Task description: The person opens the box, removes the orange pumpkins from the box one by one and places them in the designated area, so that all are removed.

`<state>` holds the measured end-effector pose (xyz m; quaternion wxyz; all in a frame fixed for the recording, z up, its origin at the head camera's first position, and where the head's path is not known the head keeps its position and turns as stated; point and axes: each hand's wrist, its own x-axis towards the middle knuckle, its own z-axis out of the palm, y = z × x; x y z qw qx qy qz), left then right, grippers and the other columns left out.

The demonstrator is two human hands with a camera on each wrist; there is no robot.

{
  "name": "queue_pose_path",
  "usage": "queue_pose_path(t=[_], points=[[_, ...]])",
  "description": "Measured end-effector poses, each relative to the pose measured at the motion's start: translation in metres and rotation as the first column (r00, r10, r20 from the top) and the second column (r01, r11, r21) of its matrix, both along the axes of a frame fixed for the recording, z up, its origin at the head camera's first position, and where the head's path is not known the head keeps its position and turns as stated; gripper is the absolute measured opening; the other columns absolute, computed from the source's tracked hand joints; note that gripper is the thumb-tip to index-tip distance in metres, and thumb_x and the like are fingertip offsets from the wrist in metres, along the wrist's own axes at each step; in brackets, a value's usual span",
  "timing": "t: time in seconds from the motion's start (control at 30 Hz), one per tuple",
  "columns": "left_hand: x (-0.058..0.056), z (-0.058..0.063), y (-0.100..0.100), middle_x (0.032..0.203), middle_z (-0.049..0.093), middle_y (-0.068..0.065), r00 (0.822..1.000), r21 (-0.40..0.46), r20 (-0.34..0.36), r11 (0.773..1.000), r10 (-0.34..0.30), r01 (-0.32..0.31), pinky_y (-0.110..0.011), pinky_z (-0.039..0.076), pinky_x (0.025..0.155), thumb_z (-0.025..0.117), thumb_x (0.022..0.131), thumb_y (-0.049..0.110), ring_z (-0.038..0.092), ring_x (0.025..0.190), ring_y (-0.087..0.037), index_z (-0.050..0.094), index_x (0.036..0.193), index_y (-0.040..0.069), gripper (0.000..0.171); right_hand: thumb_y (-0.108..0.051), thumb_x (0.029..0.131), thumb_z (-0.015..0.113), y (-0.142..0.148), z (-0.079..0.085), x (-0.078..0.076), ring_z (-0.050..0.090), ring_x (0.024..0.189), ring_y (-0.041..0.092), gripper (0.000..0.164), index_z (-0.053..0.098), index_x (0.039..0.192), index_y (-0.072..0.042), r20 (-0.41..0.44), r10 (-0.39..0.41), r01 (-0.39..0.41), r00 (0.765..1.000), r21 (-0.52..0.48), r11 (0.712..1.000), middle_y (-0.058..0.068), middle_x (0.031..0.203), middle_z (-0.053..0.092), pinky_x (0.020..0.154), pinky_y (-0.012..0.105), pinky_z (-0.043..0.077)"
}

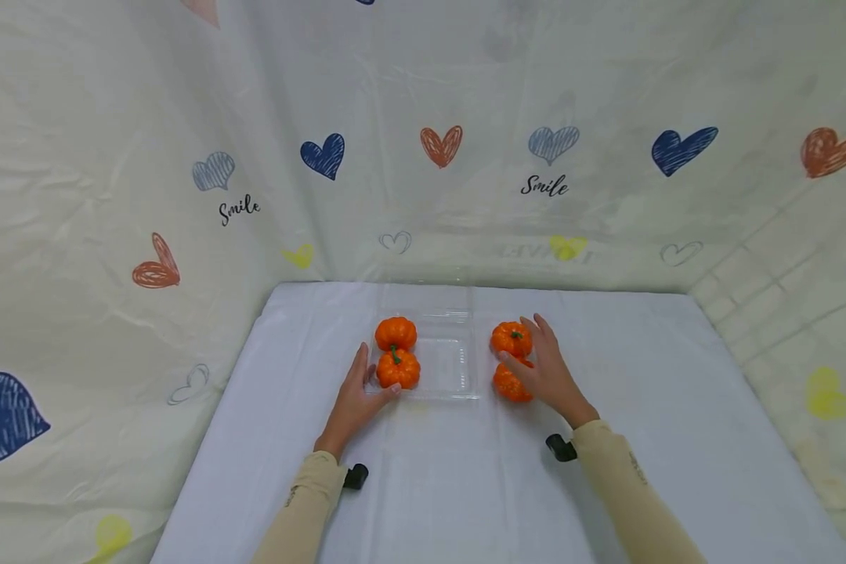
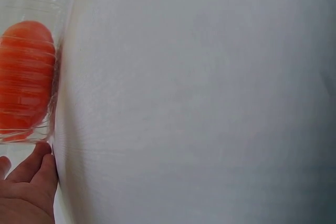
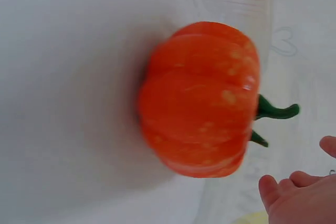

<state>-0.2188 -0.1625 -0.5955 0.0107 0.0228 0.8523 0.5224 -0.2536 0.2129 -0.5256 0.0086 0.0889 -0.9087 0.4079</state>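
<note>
Inside the clear plastic box (image 1: 442, 394), two small orange pumpkins with green stems, one far (image 1: 395, 334) and one near (image 1: 398, 370), fill the left side. My left hand (image 1: 356, 403) touches the box's near left corner, fingers along the side and thumb at the front edge. In the left wrist view its fingertips (image 2: 43, 153) meet the clear wall. Right of the box sit two more pumpkins, a far one (image 1: 509, 338) and a near one (image 1: 511, 384). My right hand (image 1: 548, 374) hovers over them with fingers spread, thumb and fingertips around the far one.
A clear raised flap (image 1: 423, 300) of the box stands at its back. White cloth (image 1: 437, 486) covers the table. Curtains (image 1: 493, 211) printed with hearts hang behind and at both sides. Dark cameras (image 1: 356, 476) sit at the wrists.
</note>
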Motion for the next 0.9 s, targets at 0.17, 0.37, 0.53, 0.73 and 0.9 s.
queue_pose_path(t=[0.17,0.37,0.53,0.73,0.9], points=[[0.001,0.0,0.001,0.179,0.015,0.0,1.0,-0.002,0.01,1.0,0.002,-0.002,-0.048,0.034,0.123,0.082,0.088,0.063,0.047,0.15,-0.029,0.012,0.174,0.019,0.12,-0.05,0.101,0.071,-0.007,0.015,-0.011,0.012,0.16,0.047,0.092,0.026,0.17,-0.008,-0.009,0.031,-0.031,0.999,-0.033,0.999,0.016,0.178,0.004,0.116,0.08,0.023],[0.001,0.001,0.001,0.178,0.015,0.001,1.0,0.006,0.011,1.0,-0.004,0.003,-0.049,0.035,0.123,0.083,0.089,0.061,0.047,0.15,-0.029,0.011,0.174,0.02,0.119,-0.055,0.101,0.068,-0.022,0.033,-0.024,0.009,0.162,0.042,0.092,0.026,0.17,-0.012,-0.033,0.092,-0.094,0.995,-0.041,0.995,0.009,0.179,0.0,0.119,0.078,0.021],[0.0,0.002,0.001,0.178,0.015,0.001,1.0,0.006,0.012,1.0,-0.001,0.001,-0.05,0.035,0.122,0.082,0.089,0.062,0.047,0.15,-0.03,0.011,0.174,0.021,0.118,-0.059,0.101,0.067,-0.038,0.043,-0.033,0.005,0.163,0.036,0.093,0.026,0.171,-0.014,-0.05,0.149,-0.151,0.988,-0.052,0.987,0.005,0.18,-0.001,0.121,0.076,0.02],[-0.001,0.002,0.001,0.179,0.013,0.001,1.0,0.008,0.012,1.0,-0.007,0.007,-0.048,0.033,0.124,0.081,0.09,0.061,0.047,0.15,-0.03,0.011,0.174,0.02,0.118,-0.061,0.101,0.067,-0.056,0.046,-0.041,0.007,0.163,0.034,0.09,0.028,0.171,-0.02,-0.045,0.184,-0.186,0.982,-0.065,0.98,0.001,0.18,0.001,0.122,0.073,0.021],[-0.001,0.001,0.002,0.179,0.013,0.001,1.0,0.007,0.019,1.0,0.002,-0.002,-0.049,0.033,0.124,0.081,0.09,0.061,0.046,0.15,-0.03,0.011,0.174,0.02,0.118,-0.058,0.101,0.068,-0.069,0.046,-0.049,0.011,0.163,0.035,0.087,0.03,0.17,-0.02,-0.048,0.226,-0.229,0.973,-0.062,0.971,0.004,0.18,0.004,0.122,0.072,0.021]])
